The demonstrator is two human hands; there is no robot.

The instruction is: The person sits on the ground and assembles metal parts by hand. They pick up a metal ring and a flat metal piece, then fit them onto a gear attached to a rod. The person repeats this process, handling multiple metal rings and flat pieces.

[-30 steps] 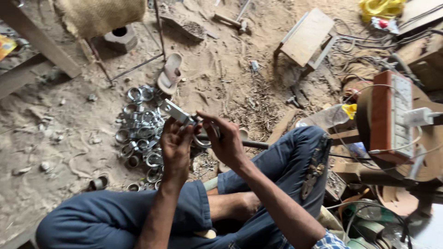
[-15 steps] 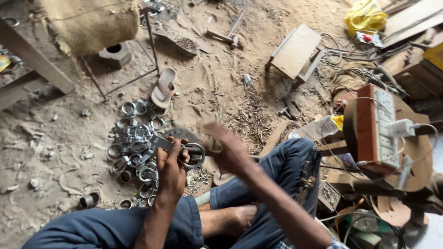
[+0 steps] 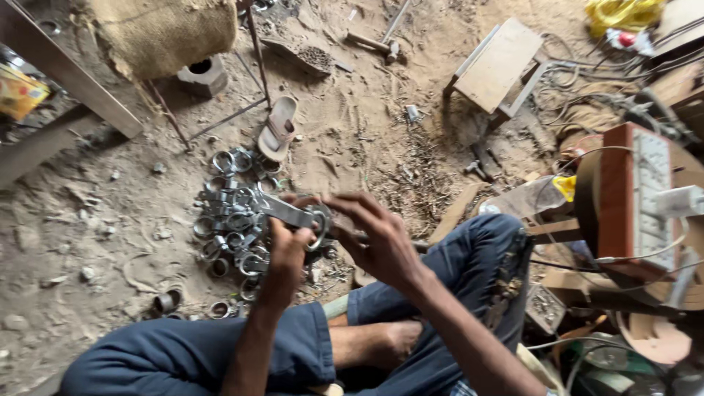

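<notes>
From the head camera, at frame centre, our left hand point(image 3: 287, 246) is closed around a metal clamp point(image 3: 301, 218) with a ring end, while our right hand point(image 3: 381, 238) pinches that ring with curled fingers. One clamp is in work; a heap of metal rings point(image 3: 231, 220) lies on the dirt left of it, sorted or not we cannot tell. The fingers hide the ring's joint.

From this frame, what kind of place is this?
Likely a small, rough metal workshop with a dirt floor. A pile of metal rings lies on the ground, a hammer sits in the dust, and both hands, left and right, hold a ringed metal part.
</notes>
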